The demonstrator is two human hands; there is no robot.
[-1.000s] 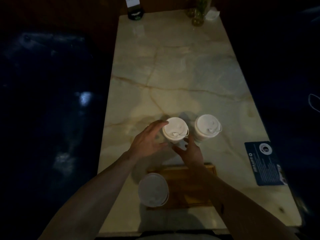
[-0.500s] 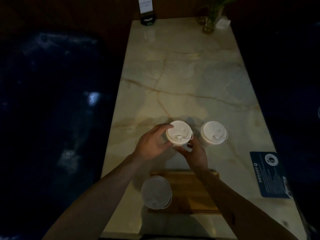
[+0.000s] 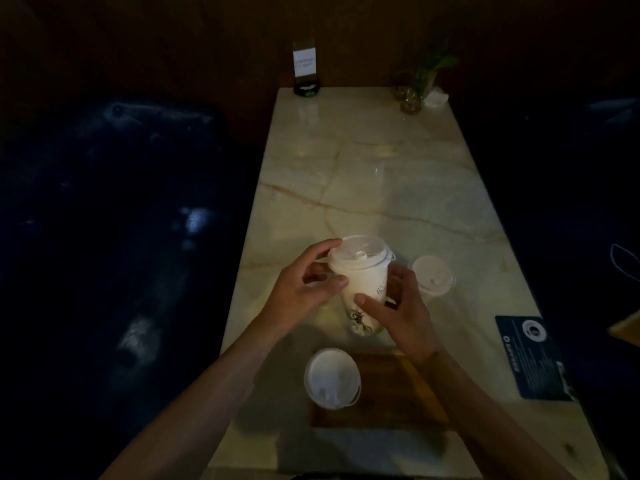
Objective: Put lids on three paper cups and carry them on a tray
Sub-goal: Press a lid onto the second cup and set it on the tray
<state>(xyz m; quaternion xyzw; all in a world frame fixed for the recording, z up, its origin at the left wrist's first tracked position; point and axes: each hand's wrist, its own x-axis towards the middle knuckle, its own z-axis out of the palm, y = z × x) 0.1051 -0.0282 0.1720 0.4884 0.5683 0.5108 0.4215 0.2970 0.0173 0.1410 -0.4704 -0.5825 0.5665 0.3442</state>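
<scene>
A white paper cup with a lid point(image 3: 362, 271) is raised above the marble table point(image 3: 381, 188), tilted slightly. My left hand point(image 3: 304, 289) grips its left side near the rim and my right hand point(image 3: 398, 306) holds its right side lower down. A second lidded cup point(image 3: 433, 275) stands on the table just right of it. A third lidded cup point(image 3: 332, 377) stands on the left end of a wooden tray point(image 3: 398, 393) near the table's front edge.
A dark blue card point(image 3: 531, 358) lies at the right edge of the table. At the far end stand a sign holder point(image 3: 305, 72) and a small plant in a glass point(image 3: 414, 88). Dark seating flanks both sides.
Both hands closed on the middle cup and lifted it off the table toward me. The camera view tilted up a little. The other two cups stayed put.
</scene>
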